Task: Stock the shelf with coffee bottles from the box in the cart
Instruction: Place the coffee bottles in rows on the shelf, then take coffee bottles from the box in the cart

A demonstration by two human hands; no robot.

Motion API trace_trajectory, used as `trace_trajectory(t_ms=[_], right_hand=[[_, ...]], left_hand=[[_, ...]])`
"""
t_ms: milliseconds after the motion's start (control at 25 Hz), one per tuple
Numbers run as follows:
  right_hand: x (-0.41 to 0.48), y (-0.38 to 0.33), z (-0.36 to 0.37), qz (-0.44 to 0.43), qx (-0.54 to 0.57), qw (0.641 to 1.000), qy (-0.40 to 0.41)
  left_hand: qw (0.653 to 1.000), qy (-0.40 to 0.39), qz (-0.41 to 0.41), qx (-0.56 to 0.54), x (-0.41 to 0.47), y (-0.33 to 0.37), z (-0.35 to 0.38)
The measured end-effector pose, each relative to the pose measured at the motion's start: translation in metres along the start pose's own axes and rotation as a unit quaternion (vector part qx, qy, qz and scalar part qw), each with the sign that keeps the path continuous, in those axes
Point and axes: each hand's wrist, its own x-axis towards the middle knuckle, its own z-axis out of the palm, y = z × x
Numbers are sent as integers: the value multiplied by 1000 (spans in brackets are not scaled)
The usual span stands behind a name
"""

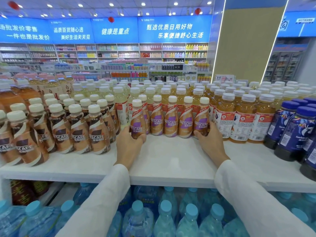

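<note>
My left hand (pixel 130 142) is curled round a purple-label Nescafé bottle (pixel 137 119) at the row's left end, and my right hand (pixel 211 140) clasps the right-end bottle (pixel 201 117). Both bottles stand on the white shelf (pixel 171 156). I judge this the placing step. Next I should square the row, let go, and fetch more from the box, which is out of view.

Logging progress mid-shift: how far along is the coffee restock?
Done: purple-label coffee bottles stand in a row on the shelf. In hand: left hand grips the left-end bottle, right hand the right-end bottle. Left: bare shelf in front; cart box out of view.
</note>
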Motion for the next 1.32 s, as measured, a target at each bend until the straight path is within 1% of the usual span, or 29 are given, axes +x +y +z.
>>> trace_trajectory(t_ms=[160,720,880,1000,1080,1200,1320], right_hand=[[-1,2,0,-3,0,1000,2],[3,5,3,-6,-10,1000,13],[0,0,0,1,2,1000,-7],[-13,-10,-11,2,20,999,-31],[-32,-17,-22,-19,-7,999,-44],[-77,-28,-42,-20,-42,997,-69],[-128,-37,-62,-44,6,995,-92]], left_hand=[[1000,8,2,9,1,-1,2],[998,4,-56,-15,5,-3,5],[999,-13,-50,-7,-3,-4,-1],[997,-27,-57,51,-23,-2,-12],[996,-12,-41,77,-47,2,-22],[998,34,11,45,-101,8,-39],[997,71,9,30,-159,14,-60]])
